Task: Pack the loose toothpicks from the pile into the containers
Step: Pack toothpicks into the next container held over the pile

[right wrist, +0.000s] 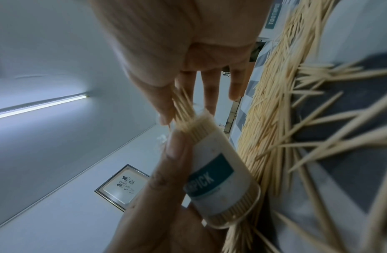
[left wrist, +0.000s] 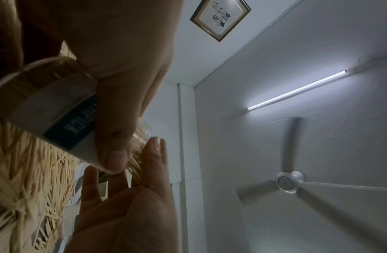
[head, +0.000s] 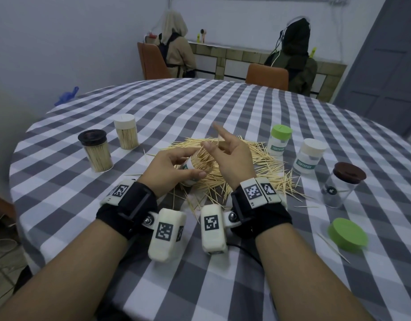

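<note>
1. The round table [head: 246, 107], draped in a grey-and-white checked cloth, is carrying everything; the sprawling pile of loose pale wooden toothpicks [head: 264, 158] is lying in its middle, spreading to the right of the hands.
2. The clear plastic toothpick container with a white-and-teal label [head: 190, 167] is sitting tilted over the near left edge of that pile, its open mouth leaning right and already crammed with sticks. It is probably light and smooth-walled, so taking it around the labelled middle seems the safest hold.
3. The left hand [head: 172, 170] is wrapping thumb and fingers [left wrist: 114, 159] around that container, wrist low near the table.
4. The right hand [head: 232, 156] is hovering at the mouth, palm turned left, thumb and forefinger pinching a small bundle of toothpicks [right wrist: 183, 106] while the other fingers are spreading apart.
5. Each toothpick looks stiff, thin, sharp-tipped and easily snapped; gripping a bundle mid-length should be keeping it aligned.
</note>
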